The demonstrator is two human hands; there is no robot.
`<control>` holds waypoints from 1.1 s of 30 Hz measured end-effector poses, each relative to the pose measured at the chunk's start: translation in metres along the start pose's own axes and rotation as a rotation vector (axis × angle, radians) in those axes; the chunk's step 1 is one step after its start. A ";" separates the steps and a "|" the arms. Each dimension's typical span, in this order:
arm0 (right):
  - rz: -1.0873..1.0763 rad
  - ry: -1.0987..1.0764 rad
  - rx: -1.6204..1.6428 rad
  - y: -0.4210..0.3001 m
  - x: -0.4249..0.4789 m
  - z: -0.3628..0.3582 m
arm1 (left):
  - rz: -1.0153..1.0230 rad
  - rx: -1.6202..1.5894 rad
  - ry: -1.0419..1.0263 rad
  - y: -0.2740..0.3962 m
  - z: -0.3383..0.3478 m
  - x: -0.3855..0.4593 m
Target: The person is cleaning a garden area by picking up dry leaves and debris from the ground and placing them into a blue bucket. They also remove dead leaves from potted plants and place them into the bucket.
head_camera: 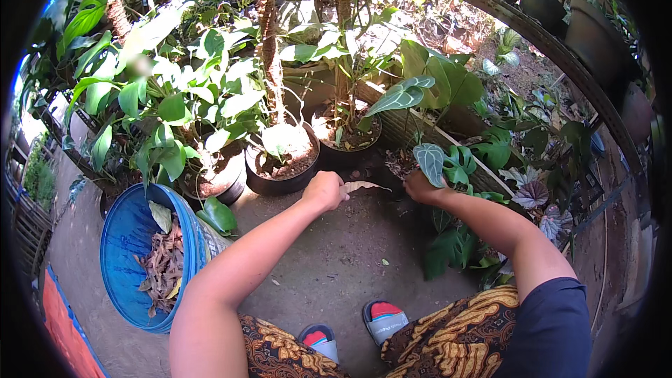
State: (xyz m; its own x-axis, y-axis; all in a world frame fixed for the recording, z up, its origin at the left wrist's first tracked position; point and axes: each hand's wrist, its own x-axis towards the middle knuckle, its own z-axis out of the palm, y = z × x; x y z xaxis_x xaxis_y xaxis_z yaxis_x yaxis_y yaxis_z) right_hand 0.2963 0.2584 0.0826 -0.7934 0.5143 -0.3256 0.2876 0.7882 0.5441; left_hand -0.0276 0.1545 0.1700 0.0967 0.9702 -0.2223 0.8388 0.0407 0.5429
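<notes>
My left hand (324,190) is closed on a dry brown leaf (362,186), whose tip points right towards my other hand. My right hand (421,187) reaches in beside a pot at the right, partly behind a white-veined green leaf (430,164); its fingertips are in shadow, and whether they grip anything cannot be told. Dry plant matter (401,161) lies just above that hand. Left of my left forearm a blue plastic barrel (123,283) lies tilted, its mouth showing many dead leaves (164,268).
Black pots (283,185) with climbing plants on fibrous poles (270,58) stand ahead. A wooden plank (446,139) runs diagonally at the right, beside dense foliage. Clay-coloured and dark pots (598,37) line the upper right. An orange sheet (65,325) lies lower left. My sandalled feet (386,320) are below.
</notes>
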 end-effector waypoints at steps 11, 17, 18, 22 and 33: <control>0.313 -0.247 -0.005 0.011 0.103 -0.055 | -0.153 -0.082 0.026 -0.015 -0.011 0.020; 0.668 -0.177 0.260 0.015 0.103 -0.028 | -0.094 -0.089 -0.027 -0.019 -0.010 0.008; 0.767 -0.143 0.265 0.016 0.105 -0.026 | -0.081 -0.074 -0.020 -0.022 -0.011 0.007; 0.656 -0.138 0.249 0.029 0.094 -0.025 | -0.111 -0.101 -0.028 -0.028 -0.014 0.005; 0.364 0.431 0.868 0.016 0.024 -0.029 | -0.069 -0.076 -0.064 -0.021 -0.020 -0.006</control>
State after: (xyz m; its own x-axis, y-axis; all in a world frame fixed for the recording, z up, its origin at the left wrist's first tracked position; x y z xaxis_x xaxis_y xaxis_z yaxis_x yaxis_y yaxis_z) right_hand 0.2665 0.2737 0.1064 -0.6565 0.7403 0.1450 0.7007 0.6696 -0.2463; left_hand -0.0569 0.1530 0.1762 0.0764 0.9473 -0.3111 0.8019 0.1270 0.5838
